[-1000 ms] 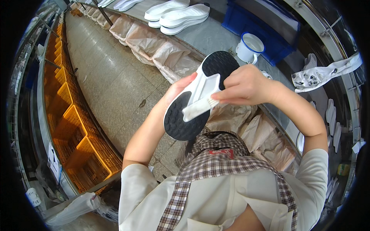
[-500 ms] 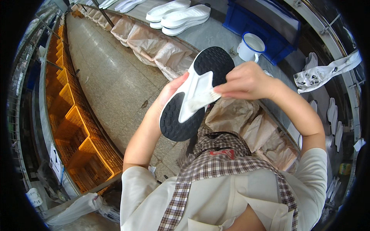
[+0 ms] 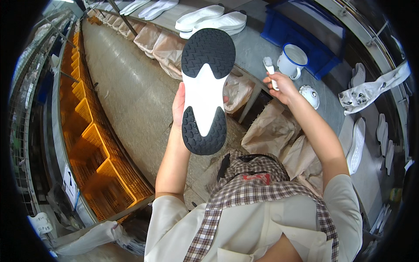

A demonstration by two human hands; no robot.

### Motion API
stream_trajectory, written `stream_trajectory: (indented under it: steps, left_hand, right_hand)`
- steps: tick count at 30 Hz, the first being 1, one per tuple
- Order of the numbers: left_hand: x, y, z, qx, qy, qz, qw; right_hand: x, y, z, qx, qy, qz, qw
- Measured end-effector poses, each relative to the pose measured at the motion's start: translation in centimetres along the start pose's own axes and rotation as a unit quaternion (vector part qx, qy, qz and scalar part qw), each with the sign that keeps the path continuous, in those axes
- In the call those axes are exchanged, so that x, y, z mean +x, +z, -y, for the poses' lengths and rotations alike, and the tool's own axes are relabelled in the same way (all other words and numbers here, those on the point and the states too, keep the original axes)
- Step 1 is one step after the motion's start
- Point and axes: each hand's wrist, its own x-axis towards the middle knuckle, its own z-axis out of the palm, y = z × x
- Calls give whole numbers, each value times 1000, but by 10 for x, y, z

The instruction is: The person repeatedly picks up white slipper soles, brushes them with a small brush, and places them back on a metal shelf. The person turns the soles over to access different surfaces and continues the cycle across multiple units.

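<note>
My left hand (image 3: 178,105) grips a shoe sole (image 3: 204,94) from behind, its underside turned up. Black treaded pads cover both ends of the sole, with a glossy white section between them. Off to the right, my right hand (image 3: 285,89) pinches the white handle of a small brush (image 3: 269,66) with pale bristles pointing up. A white enamel mug (image 3: 291,60) with a blue rim stands on the bench just beyond the brush. Close to my right wrist lies a round white piece (image 3: 309,97), its kind unclear.
Pairs of white soles (image 3: 231,22) rest on the grey bench (image 3: 331,102), by a blue bin (image 3: 314,46). Pale sacks (image 3: 161,46) hang along the bench's front. Orange crates (image 3: 109,174) line the left side. A stained white strip (image 3: 371,89) is at the right.
My right hand has drawn the brush off the sole and moved it right, near the mug. My left hand has raised the sole and turned it more upright.
</note>
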Motion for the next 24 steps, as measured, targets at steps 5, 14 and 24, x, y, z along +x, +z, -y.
stream_trajectory:
  steps: [5,14,24]
  left_hand:
    - [9,2,5,22,37,-47,998]
    - [36,1,26,22,-21,22,999]
    - [79,-7,93,22,-31,15,999]
  right_hand:
    - [45,-5,-21,-17,-73,-52,996]
    - [2,-3,-20,-371,-244,-137,886]
    - [-187,7,-30,-419,-569,-157,690]
